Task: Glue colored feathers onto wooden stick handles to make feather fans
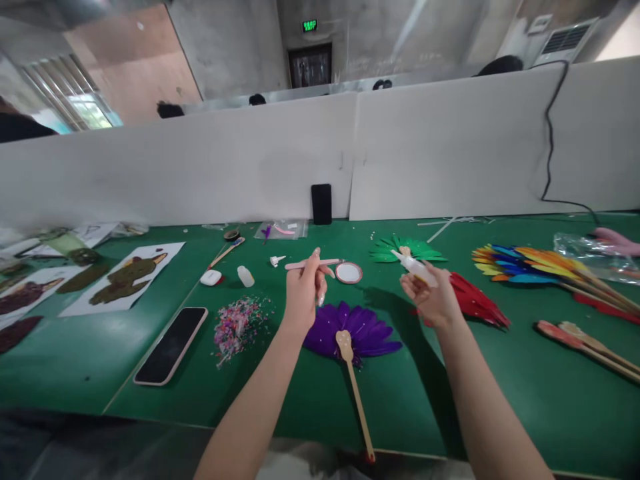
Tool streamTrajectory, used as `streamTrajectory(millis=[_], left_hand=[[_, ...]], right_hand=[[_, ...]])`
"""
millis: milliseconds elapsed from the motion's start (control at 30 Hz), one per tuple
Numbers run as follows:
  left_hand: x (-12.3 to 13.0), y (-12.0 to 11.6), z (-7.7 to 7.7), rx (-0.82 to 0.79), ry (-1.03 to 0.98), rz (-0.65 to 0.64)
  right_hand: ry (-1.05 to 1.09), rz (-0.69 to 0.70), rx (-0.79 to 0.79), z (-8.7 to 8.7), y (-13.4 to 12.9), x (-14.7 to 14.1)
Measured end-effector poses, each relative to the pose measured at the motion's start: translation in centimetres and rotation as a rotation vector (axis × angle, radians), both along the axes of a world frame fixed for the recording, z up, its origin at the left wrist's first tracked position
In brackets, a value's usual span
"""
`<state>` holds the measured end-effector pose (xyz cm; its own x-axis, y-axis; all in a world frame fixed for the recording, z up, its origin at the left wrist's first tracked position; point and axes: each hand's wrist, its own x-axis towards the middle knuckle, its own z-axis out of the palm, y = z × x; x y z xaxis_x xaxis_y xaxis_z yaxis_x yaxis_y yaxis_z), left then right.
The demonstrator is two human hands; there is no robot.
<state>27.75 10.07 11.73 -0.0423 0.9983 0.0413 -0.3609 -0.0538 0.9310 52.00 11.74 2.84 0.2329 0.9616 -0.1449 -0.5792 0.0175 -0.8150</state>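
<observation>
A pink stick-like tool (295, 265) is gripped in my left hand (304, 290), raised above the table and pointing right towards a small round white dish (349, 272). My right hand (431, 293) holds a small white glue bottle (419, 269), its nozzle tilted up and left. Between and below my hands lies a purple feather fan (370, 330) with a wooden handle (359, 407). Behind the glue bottle is a green feather fan (383, 250). Red feathers (477, 300) lie to the right of my right hand, partly hidden by it.
Colourful beads (240, 327), a phone (171, 347) and a small bottle (245, 276) lie left. Multicoloured feather fans (530, 265) and wooden handles (590, 343) are right. A black phone (321, 204) leans on the white partition (225, 160). Pictures on paper (125, 277) lie far left.
</observation>
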Motion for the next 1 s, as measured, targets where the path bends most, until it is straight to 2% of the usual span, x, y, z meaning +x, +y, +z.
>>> streamTrajectory(millis=[100, 267, 333, 367, 400, 467, 567, 667, 767, 867, 1000], left_hand=[[-0.2, -1.3, 3.6, 0.104, 0.005, 0.015], [-0.5, -4.1, 11.0, 0.353, 0.01, 0.108], [-0.1, -4.9, 12.5, 0.411, 0.047, 0.104], [0.2, -5.2, 12.5, 0.417, 0.078, 0.079], [0.5, -5.5, 12.2, 0.404, 0.117, 0.04], [1.3, -6.0, 10.4, 0.325, 0.203, -0.067], [2.3, -6.9, 6.2, 0.142, 0.29, -0.204], [2.7, -7.7, 1.8, 0.002, 0.398, -0.273], [2.7, -7.9, -1.7, -0.008, 0.565, -0.272], [2.7, -7.3, -4.1, 0.035, 0.753, -0.28], [2.9, -6.3, -5.7, 0.111, 0.96, -0.279]], right_hand=[[-0.13, 0.03, 0.023, -1.6, -0.2, -0.3], [-0.437, -0.015, 0.091, -3.9, 0.8, -1.7], [-0.57, -0.058, 0.12, -4.7, 1.1, -2.1], [-0.633, -0.074, 0.132, -5.1, 1.1, -2.2], [-0.693, -0.085, 0.143, -5.3, 1.2, -2.2], [-0.802, -0.098, 0.155, -5.7, 1.1, -2.0], [-0.932, -0.113, 0.152, -5.9, 0.9, -1.6], [-1.02, -0.122, 0.128, -5.9, 0.8, -1.1], [-1.08, -0.114, 0.099, -6.0, 0.8, -0.8], [-1.129, -0.078, 0.071, -5.8, 0.7, -0.5], [-1.185, -0.006, 0.005, -5.2, 0.4, -0.1]])
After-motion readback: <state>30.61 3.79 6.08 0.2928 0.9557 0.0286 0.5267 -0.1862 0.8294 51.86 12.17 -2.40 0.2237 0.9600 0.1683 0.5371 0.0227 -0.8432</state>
